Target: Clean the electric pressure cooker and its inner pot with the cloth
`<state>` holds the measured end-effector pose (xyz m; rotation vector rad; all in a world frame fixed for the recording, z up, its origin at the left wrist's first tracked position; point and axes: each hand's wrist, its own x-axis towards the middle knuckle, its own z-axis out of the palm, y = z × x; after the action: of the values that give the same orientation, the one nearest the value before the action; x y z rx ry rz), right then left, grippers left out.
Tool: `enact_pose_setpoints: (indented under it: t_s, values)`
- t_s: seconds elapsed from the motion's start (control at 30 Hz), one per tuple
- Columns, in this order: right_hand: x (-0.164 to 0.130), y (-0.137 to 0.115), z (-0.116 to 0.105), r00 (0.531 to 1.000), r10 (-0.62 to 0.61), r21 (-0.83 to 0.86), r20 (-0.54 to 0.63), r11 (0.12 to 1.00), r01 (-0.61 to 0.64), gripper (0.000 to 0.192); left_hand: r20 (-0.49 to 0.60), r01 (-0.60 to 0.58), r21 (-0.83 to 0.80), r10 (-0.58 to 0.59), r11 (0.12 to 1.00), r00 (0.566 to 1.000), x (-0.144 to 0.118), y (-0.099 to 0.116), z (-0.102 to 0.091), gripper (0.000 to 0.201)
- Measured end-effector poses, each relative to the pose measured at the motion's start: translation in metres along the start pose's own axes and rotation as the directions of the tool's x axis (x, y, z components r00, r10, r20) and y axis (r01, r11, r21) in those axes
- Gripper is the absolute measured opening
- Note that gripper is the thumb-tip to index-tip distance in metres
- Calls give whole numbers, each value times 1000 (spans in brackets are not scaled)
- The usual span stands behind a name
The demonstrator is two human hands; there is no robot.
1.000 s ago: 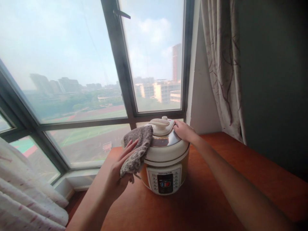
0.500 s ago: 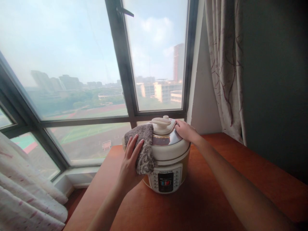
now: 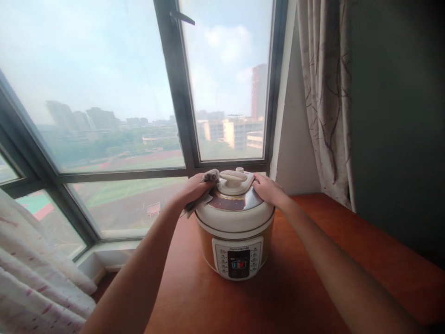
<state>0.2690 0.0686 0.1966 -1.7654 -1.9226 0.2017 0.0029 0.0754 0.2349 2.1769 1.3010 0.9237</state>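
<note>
Cloth point(image 3: 211, 176) in left hand's point(image 3: 195, 188) grip, just beside the lid handle point(image 3: 232, 176); right hand point(image 3: 267, 189) on cooker point(image 3: 238, 221), finger spread impossible to tell.

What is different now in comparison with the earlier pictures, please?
The left hand has moved up and away from the wearer, carrying the grey cloth from the cooker's left front side to the left of the lid handle. The cloth, spread out before, is now bunched, and the cooker's left front is uncovered. The right hand stays on the lid's right side; the cooker stays on the table.
</note>
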Motion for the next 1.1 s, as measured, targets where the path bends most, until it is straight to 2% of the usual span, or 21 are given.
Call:
enact_pose_setpoints:
  t_s: [0.1, 0.23, 0.43, 0.53, 0.67, 0.77, 0.9, 1.0, 1.1]
  values:
    - [0, 1, 0, 1000, -6, -4, 3, 1000, 6, 43, 14, 5, -34, -5, 999, 1000, 15, -5, -1, 51]
    - [0, 1, 0, 1000, -4, -3, 2, 1000, 4, 43, -23, 0, -45, -1, 999, 1000, 11, -13, 1, 54]
    - [-1, -1, -1, 1000, -1, 12, 6, 1000, 0, 44, -64, -82, 58, 86, 995, 994, -19, -12, 4, 47]
    - [-2, -2, -2, 1000, 0, 12, 5, 1000, 0, 43, -127, -126, 82, 136, 989, 983, -40, -11, 8, 46]
    - [-1, -2, -1, 1000, -8, 13, 5, 1000, 8, 42, -198, -99, 154, 129, 983, 972, -70, -12, 16, 52]
    - [-1, -1, -1, 1000, -7, 10, 4, 1000, 7, 42, -211, -75, 199, 118, 977, 970, -80, -8, 19, 56]
    - [0, 0, 0, 1000, -3, 7, 3, 1000, 3, 42, -217, -8, 170, 45, 985, 975, -72, 4, 16, 65]
    - [1, 0, 0, 1000, -2, 9, 2, 1000, 2, 42, -170, 33, 200, 2, 979, 985, -55, 11, 13, 56]
    - [1, 1, 0, 1000, -6, 13, 3, 1000, 6, 42, -114, 18, 251, 11, 968, 993, -36, 10, 10, 44]
